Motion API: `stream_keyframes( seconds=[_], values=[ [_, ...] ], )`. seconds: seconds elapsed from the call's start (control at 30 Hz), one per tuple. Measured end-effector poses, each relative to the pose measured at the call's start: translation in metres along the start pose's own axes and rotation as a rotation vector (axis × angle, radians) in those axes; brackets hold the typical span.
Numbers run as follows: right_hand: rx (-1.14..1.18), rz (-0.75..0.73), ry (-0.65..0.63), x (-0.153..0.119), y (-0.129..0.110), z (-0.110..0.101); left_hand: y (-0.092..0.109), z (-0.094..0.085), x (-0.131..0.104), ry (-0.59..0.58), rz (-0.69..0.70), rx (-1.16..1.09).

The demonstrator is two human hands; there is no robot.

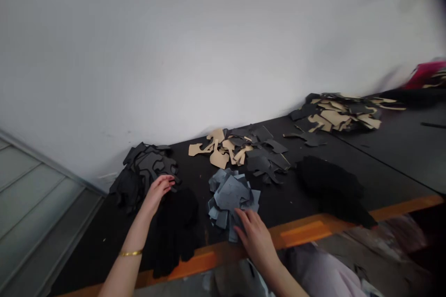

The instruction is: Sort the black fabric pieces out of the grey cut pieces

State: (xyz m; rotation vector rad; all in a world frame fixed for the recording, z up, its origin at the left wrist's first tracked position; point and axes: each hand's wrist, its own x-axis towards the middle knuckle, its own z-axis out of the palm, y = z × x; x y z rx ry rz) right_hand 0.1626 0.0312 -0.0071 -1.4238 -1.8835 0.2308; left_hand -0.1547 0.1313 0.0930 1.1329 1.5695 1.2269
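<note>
My left hand (160,191) is at the left, its fingers closed together at the edge of a pile of dark grey cut pieces (149,162). They seem to pinch a dark piece, though the grip is partly hidden. Black fabric (177,222) lies just below and right of that hand. My right hand (256,236) rests against the lower right side of a heap of blue-grey cut pieces (232,192). Its thumb and fingers are apart, touching the pieces there.
Behind the heap lie beige and dark cut pieces (219,158), with a larger mixed pile (334,116) farther right. More black fabric (331,185) sits toward the black table's (278,204) front edge, which carries orange tape (306,234). A white wall (209,46) stands behind.
</note>
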Motion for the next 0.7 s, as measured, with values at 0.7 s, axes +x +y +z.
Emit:
stream_keyframes(
  seconds=[0.7],
  values=[
    [0.231,0.508,0.519,0.034,0.115,-0.181,0.015,0.108,-0.037,-0.415,0.494,0.628]
  ],
)
